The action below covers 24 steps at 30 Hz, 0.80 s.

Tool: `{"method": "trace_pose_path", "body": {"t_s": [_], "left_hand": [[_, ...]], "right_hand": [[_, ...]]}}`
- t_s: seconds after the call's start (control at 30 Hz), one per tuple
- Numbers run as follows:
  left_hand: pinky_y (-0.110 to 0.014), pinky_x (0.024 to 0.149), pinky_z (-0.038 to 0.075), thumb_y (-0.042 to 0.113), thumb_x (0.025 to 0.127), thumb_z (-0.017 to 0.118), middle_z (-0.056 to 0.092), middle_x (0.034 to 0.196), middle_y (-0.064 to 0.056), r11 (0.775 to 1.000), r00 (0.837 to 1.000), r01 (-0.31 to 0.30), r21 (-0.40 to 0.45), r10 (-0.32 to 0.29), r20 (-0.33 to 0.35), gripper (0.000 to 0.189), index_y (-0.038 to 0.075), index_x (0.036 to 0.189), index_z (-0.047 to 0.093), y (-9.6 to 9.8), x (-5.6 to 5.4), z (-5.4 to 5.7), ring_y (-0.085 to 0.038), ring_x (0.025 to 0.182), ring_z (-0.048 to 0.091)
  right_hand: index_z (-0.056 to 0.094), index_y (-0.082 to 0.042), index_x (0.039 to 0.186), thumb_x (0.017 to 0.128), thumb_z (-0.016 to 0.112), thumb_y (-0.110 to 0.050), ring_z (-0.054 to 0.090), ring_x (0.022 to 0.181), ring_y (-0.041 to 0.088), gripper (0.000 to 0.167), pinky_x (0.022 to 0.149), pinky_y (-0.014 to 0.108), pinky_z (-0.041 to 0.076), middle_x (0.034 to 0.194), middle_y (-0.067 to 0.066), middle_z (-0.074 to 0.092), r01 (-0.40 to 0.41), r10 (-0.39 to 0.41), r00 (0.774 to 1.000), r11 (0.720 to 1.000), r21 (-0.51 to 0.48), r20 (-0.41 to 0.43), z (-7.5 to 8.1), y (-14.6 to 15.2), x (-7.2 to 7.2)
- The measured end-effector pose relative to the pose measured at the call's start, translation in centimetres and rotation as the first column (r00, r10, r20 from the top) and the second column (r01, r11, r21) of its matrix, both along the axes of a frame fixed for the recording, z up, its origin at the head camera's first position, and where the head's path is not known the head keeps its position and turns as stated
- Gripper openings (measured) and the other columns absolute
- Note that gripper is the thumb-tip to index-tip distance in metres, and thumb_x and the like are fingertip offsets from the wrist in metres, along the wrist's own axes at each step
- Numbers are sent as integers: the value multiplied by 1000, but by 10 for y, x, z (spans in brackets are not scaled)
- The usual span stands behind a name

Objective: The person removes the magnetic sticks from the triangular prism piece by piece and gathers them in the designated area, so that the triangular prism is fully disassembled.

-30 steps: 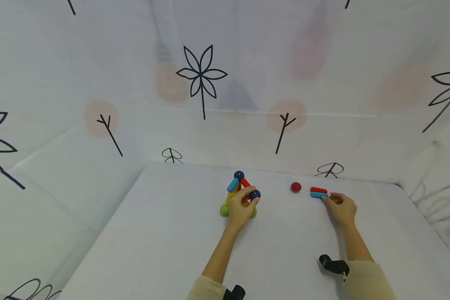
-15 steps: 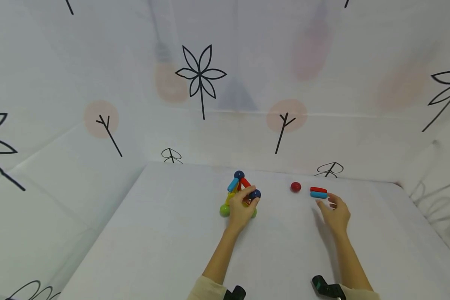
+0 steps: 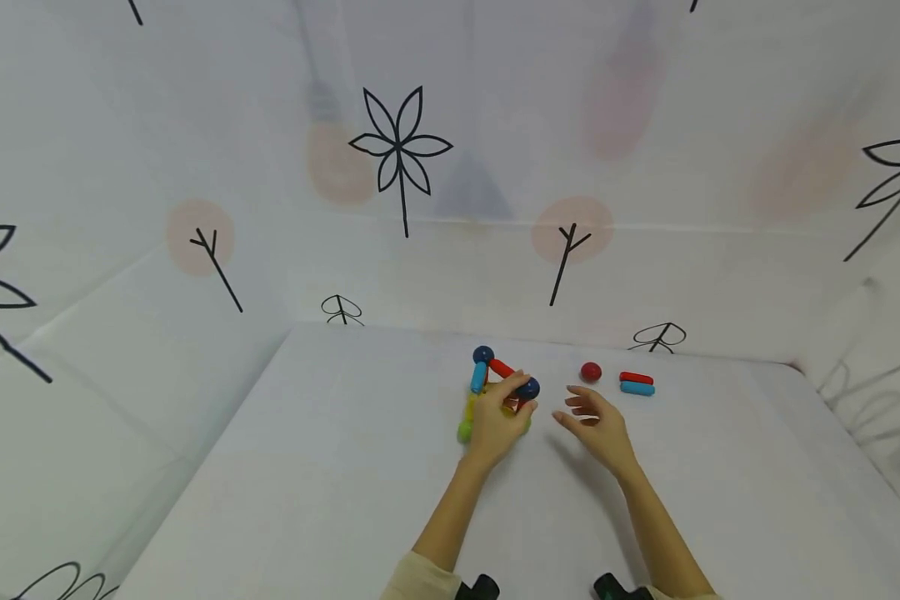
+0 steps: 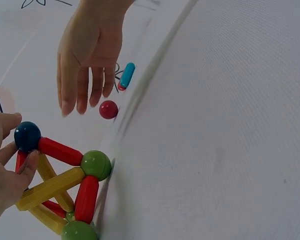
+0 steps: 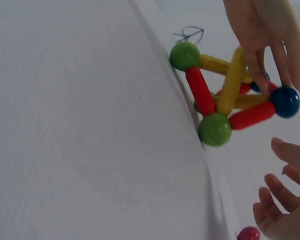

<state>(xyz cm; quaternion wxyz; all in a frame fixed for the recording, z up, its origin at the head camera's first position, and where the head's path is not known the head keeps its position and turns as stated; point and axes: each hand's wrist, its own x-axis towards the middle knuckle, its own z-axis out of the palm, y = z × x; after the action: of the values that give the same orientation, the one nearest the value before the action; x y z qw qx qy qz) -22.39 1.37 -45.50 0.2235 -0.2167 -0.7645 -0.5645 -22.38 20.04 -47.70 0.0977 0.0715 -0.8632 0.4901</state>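
My left hand [image 3: 497,427] pinches a dark blue ball [image 3: 528,388] on a ball-and-rod toy structure standing on the table. Green balls [image 5: 215,129], red rods [image 5: 200,91] and yellow rods [image 4: 51,189] make up its lower part; a light blue rod [image 3: 478,377] leads to another dark blue ball [image 3: 483,356] behind. The left hand hides some of it in the head view. To its right, my right hand [image 3: 598,429] hovers with fingers spread and relaxed, holding nothing. Just beyond that hand lies a loose red ball [image 3: 590,372].
A loose red rod [image 3: 636,377] and a light blue rod [image 3: 637,389] lie side by side, right of the red ball. All stand on a white-covered table [image 3: 330,467], with a patterned white cloth [image 3: 450,275] rising behind its far edge.
My right hand has moved left from beside the loose rods toward the structure. The left hand has shifted the structure slightly right and turned it a little. The loose ball and rods stayed put.
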Motion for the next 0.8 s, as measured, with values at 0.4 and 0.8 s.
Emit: {"method": "trace_pose_path", "body": {"t_s": [0.4, 0.8], "left_hand": [[-32, 75, 55, 0, 85, 65, 66, 100, -25, 976, 968, 205, 77, -214, 131, 27, -9, 111, 62, -34, 18, 57, -36, 85, 66], [-42, 87, 50, 11, 89, 63, 61, 122, -15, 996, 970, 88, -20, -81, 228, 35, 0, 122, 59, -74, -53, 32, -37, 109, 55]], "right_hand": [[50, 0, 130, 85, 71, -21, 57, 103, 36, 54, 86, 45, 50, 114, 23, 60, -68, 70, 997, 997, -39, 27, 7, -24, 0], [49, -2, 127, 81, 73, -10, 55, 88, 27, 53, 75, 18, 47, 98, 22, 56, 36, -38, 999, 994, -108, -22, 16, -40, 8]]}}
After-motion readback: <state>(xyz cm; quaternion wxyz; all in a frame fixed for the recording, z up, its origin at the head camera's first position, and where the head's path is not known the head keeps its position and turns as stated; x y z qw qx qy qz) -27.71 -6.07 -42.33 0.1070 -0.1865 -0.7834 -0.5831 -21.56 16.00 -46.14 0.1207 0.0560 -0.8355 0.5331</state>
